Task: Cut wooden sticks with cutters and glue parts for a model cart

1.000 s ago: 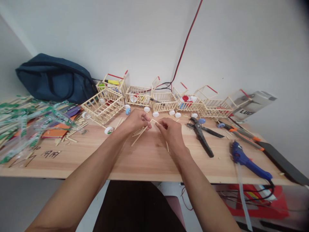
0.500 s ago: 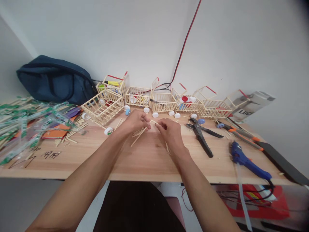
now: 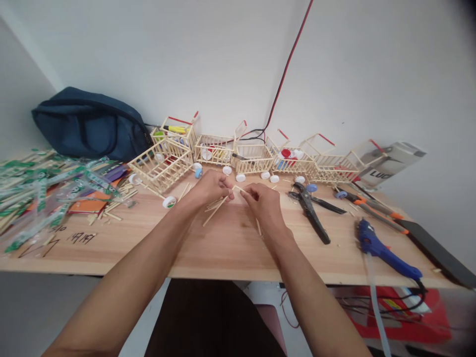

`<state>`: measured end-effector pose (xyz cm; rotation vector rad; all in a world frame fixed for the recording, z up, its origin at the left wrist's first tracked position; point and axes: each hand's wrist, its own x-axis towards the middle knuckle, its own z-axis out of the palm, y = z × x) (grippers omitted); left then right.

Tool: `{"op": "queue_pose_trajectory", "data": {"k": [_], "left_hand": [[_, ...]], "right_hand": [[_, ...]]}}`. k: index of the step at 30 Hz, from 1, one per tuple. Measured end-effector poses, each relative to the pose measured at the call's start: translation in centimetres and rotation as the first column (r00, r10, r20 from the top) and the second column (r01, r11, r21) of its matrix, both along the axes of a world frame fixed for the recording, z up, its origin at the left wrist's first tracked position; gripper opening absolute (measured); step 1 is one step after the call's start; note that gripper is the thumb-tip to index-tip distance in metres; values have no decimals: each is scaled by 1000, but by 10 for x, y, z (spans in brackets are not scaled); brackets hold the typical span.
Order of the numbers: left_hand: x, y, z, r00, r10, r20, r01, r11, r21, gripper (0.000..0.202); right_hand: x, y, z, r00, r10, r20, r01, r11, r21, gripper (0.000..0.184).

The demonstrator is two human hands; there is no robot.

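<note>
Above the middle of the bench, both hands pinch a small frame of joined wooden sticks [image 3: 215,211]. My left hand [image 3: 214,188] has its fingers closed near the upper left corner, where a long stick slants down toward me. At the right end of the short top stick, my right hand [image 3: 263,202] grips with thumb and fingers. Another stick leg shows below the right palm. Fingers partly hide the joints. Just behind the hands stands a row of small stick carts, the nearest being a cart with a slatted basket [image 3: 253,158] and white wheels.
A tilted stick cart [image 3: 163,166] and a blue bag [image 3: 91,124] are at left, with wrapped chopsticks [image 3: 40,193] in a heap. To the right lie black cutters [image 3: 310,213], a blue glue gun [image 3: 386,253] with its glue stick over the edge, and orange-handled pliers [image 3: 383,213].
The view has shifted slightly, so the bench things appear a little to the right. Both hands keep their hold on the stick frame with almost no movement.
</note>
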<state>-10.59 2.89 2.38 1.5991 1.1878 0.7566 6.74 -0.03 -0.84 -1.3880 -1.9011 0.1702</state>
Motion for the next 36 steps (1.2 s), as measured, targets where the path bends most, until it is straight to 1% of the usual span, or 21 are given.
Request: {"op": "queue_pose_trajectory", "data": {"k": [11,17,21,24,28,32,36], "left_hand": [[1,2,-6,1000,10,21,-9,999,-37,11],[0,4,-13,999,2,40,-2,1000,3,12],[3,2,-17,998,46,37,-46,999,-1,11],[3,2,-20,997,46,55,-47,999,9,12],[3,0,-20,996,36,86,-37,999,7,10],[3,-3,-18,995,52,80,-53,998,12,8],[4,-3,-21,995,54,87,-56,998,19,10]], "right_hand": [[0,2,-4,1000,4,-7,-4,1000,7,16],[1,2,-5,1000,-13,2,13,1000,-15,16],[1,1,-2,1000,-13,20,14,999,-41,19],[2,2,-3,1000,-8,17,9,998,-64,19],[4,5,-8,1000,7,-2,-7,997,-75,21],[5,6,-12,1000,11,-14,-12,997,-78,23],[6,6,-14,999,24,-42,-27,996,-82,24]]}}
